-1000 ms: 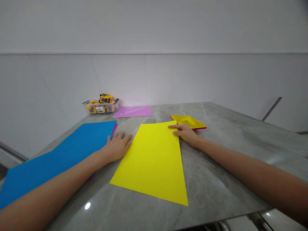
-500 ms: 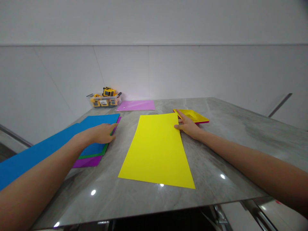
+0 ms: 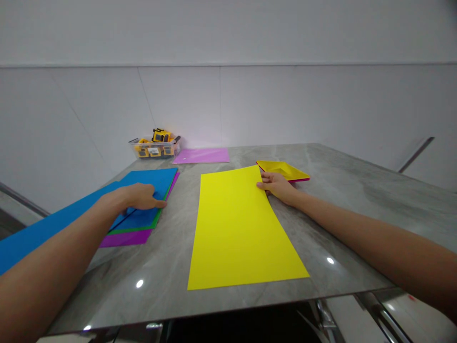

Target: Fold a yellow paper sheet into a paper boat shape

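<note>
Swung squarer since half a second ago, yellow sheet (image 3: 237,226) lies mid-frame, right hand (image 3: 276,185) pinching its far corner to steer it, left hand (image 3: 141,196) flat, steadying blue stack (image 3: 143,190) at left

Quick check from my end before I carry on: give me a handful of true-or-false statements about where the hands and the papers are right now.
1. The right hand touches the far right edge of the yellow sheet. True.
2. The left hand rests on the yellow sheet. False: it lies on the blue sheet that tops the paper stack to the left.
3. Green and purple sheet edges show under the blue one. True.
4. The folded yellow paper lies left of the blue sheet. False: it lies just beyond the right hand.
5. The clear bin of toy vehicles stands at the table's near edge. False: it stands at the far edge by the wall, beside a pink sheet.
</note>
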Tool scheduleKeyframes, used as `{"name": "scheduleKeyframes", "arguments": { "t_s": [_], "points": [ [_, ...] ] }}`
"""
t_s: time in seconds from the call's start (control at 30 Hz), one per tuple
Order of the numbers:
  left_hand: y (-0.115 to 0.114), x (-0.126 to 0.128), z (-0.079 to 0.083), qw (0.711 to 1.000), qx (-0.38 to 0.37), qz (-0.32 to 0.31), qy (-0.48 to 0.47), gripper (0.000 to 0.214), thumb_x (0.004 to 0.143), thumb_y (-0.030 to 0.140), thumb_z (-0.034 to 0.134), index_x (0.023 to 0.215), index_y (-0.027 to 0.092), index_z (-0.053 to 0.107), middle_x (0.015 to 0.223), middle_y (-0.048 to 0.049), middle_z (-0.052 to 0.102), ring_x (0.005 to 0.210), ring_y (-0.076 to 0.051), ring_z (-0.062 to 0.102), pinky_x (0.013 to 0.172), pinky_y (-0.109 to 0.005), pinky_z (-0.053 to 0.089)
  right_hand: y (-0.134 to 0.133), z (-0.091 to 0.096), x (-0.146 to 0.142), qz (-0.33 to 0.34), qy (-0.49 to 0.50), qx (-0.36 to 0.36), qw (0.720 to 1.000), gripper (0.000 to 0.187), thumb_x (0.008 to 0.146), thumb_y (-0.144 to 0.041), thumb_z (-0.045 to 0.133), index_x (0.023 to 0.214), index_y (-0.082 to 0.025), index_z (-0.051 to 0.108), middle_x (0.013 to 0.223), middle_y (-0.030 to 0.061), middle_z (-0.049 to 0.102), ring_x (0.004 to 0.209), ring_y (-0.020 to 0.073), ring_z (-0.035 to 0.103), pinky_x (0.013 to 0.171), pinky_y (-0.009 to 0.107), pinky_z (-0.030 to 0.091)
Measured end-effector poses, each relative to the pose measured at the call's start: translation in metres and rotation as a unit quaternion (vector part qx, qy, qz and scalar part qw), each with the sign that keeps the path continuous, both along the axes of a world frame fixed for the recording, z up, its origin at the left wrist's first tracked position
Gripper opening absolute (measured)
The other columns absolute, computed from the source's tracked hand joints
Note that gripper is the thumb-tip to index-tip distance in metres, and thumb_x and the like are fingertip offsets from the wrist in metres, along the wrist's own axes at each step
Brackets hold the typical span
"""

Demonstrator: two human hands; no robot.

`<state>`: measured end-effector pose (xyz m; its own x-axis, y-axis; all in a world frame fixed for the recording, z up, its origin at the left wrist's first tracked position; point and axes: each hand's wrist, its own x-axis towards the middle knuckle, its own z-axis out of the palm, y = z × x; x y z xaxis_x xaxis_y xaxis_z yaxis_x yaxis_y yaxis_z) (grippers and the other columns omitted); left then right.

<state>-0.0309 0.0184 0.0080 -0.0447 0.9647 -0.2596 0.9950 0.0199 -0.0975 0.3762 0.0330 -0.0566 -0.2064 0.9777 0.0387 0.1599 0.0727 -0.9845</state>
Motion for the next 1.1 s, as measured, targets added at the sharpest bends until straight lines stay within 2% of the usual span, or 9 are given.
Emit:
{"name": "scheduleKeyframes", "arguments": {
  "t_s": [0.17,0.33,0.47,0.67,0.83,0.87,0.9,1.0,1.1],
  "points": [
    [0.006,-0.008,0.001,0.999,-0.023,0.037,-0.018,0.074,0.066,0.068,0.057,0.110,0.010,0.066,0.110,-0.0253,0.064,0.064,-0.030,0.067,0.048,-0.035,0.051,-0.001,0.001,-0.001,0.006,-0.002,-0.007,1.000,0.030,0.078,-0.006,0.056,0.106,-0.014,0.063,0.089,0.0060,0.073,0.067,0.0145,0.067,0.055,0.021,0.052],
    [0.009,-0.012,0.004,1.000,-0.020,0.012,0.003,0.056,0.064,0.066,0.060,0.077,0.013,0.072,0.082,-0.0188,0.071,0.058,-0.030,0.066,0.048,-0.034,0.050,-0.001,0.000,-0.001,0.004,-0.004,-0.010,1.000,0.027,0.076,-0.006,0.059,0.101,-0.014,0.063,0.087,0.0061,0.073,0.068,0.0154,0.067,0.058,0.023,0.053],
    [0.007,-0.010,0.004,1.000,-0.001,-0.004,0.026,0.050,0.068,0.062,0.058,0.069,0.014,0.071,0.075,-0.0180,0.071,0.064,-0.033,0.067,0.056,-0.037,0.051,-0.002,0.002,-0.002,0.001,-0.005,-0.009,1.000,0.022,0.076,-0.007,0.058,0.096,-0.014,0.063,0.081,0.0048,0.072,0.067,0.0147,0.066,0.055,0.021,0.051],
    [0.002,0.005,0.000,0.995,0.098,-0.017,0.027,0.048,0.075,0.053,0.056,0.086,0.009,0.071,0.093,-0.0251,0.069,0.093,-0.044,0.063,0.075,-0.047,0.050,-0.003,0.004,-0.003,-0.015,-0.013,0.012,1.000,0.011,0.071,-0.008,0.063,0.080,-0.012,0.060,0.055,-0.0037,0.059,0.045,0.0079,0.052,0.041,0.015,0.039],
    [-0.014,0.050,-0.012,0.974,0.204,-0.046,-0.088,0.055,0.088,0.052,0.042,0.126,0.014,0.053,0.118,-0.0147,0.064,0.111,-0.031,0.058,0.091,-0.038,0.045,-0.003,0.004,-0.002,-0.047,0.001,0.020,0.999,0.016,0.071,-0.011,0.060,0.086,-0.015,0.057,0.062,-0.0028,0.062,0.050,0.0094,0.055,0.044,0.017,0.041],
    [-0.017,0.061,-0.016,0.944,0.207,-0.021,-0.256,0.061,0.082,0.051,0.054,0.129,0.012,0.050,0.118,-0.0151,0.064,0.107,-0.030,0.060,0.089,-0.036,0.047,-0.004,0.005,-0.002,-0.054,0.005,0.020,0.998,0.018,0.072,-0.011,0.059,0.089,-0.015,0.056,0.068,-0.0013,0.065,0.055,0.0108,0.059,0.048,0.018,0.045],
    [-0.021,0.070,-0.021,0.888,0.176,0.022,-0.424,0.069,0.075,0.047,0.066,0.131,0.012,0.048,0.118,-0.0163,0.064,0.104,-0.031,0.062,0.084,-0.035,0.049,-0.005,0.006,-0.003,-0.061,0.007,0.020,0.998,0.019,0.073,-0.011,0.057,0.091,-0.016,0.054,0.073,0.0000,0.067,0.060,0.0122,0.062,0.051,0.019,0.047],
    [-0.028,0.092,-0.033,0.832,0.101,0.045,-0.543,0.069,0.078,0.041,0.066,0.133,0.007,0.044,0.102,-0.0175,0.070,0.080,-0.025,0.069,0.065,-0.032,0.055,-0.012,0.009,-0.004,-0.074,-0.001,0.015,0.997,0.020,0.076,-0.013,0.055,0.095,-0.018,0.052,0.082,0.0021,0.070,0.067,0.0156,0.066,0.055,0.023,0.051],
    [-0.031,0.103,-0.039,0.782,0.039,0.046,-0.620,0.046,0.083,0.027,0.062,0.123,0.007,0.053,0.097,-0.0154,0.072,0.076,-0.020,0.070,0.064,-0.029,0.057,-0.015,0.008,-0.006,-0.078,-0.031,0.013,0.996,0.017,0.078,-0.013,0.054,0.095,-0.018,0.053,0.084,0.0031,0.070,0.069,0.0162,0.067,0.054,0.023,0.051]
  ]
}}
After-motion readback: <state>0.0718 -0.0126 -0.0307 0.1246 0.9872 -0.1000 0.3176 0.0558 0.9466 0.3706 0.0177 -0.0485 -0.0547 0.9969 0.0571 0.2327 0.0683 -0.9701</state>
